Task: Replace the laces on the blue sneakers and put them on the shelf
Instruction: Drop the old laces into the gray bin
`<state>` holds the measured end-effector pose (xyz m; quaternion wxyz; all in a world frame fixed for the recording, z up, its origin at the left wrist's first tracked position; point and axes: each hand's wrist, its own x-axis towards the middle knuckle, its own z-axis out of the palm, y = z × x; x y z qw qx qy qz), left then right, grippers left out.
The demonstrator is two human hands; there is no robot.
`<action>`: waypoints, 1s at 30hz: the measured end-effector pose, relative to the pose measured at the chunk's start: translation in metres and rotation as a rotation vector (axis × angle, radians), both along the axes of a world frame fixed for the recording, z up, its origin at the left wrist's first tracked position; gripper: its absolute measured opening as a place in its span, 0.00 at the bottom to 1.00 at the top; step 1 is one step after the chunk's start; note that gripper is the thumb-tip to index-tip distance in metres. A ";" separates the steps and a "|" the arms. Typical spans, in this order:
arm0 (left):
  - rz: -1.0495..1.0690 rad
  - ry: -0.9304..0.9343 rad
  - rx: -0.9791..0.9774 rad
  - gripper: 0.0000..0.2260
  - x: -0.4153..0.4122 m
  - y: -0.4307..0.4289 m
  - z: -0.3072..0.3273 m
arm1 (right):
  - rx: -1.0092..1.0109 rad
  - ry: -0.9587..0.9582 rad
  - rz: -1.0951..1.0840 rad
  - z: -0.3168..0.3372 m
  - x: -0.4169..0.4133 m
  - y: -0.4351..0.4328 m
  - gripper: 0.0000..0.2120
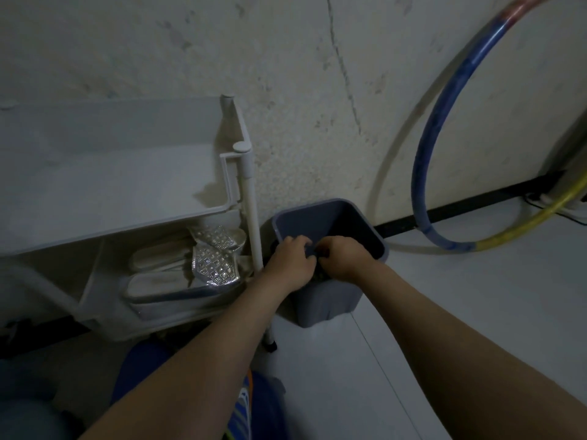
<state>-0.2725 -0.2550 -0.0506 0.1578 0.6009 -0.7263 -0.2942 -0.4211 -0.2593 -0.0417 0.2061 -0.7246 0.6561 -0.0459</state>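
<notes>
Now both hands, left hand (290, 260) and right hand (344, 258), curl their fingers around something small and dark over the grey bin (330, 223), perhaps old laces, while the white shelf (127, 185) holds no blue sneakers yet.

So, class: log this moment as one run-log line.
hands: left, right together over grey bin, pinching something dark | shelf: top tier bare | sandals: lower tier
</notes>
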 end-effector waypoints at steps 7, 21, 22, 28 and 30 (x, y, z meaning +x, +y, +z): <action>0.102 0.167 -0.118 0.11 0.034 0.082 0.021 | -0.047 -0.041 0.052 0.040 0.038 0.072 0.11; 0.318 0.002 -0.091 0.10 0.227 0.233 0.056 | 0.021 -0.175 0.327 0.078 0.208 0.200 0.13; 0.327 -0.022 -0.075 0.11 0.245 0.242 0.057 | 0.033 -0.184 0.340 0.076 0.226 0.203 0.13; 0.465 -0.200 -0.066 0.15 0.358 0.290 0.058 | 0.064 -0.223 0.483 0.057 0.349 0.231 0.14; 0.532 -0.238 -0.055 0.14 0.394 0.302 0.055 | 0.066 -0.213 0.562 0.052 0.392 0.241 0.14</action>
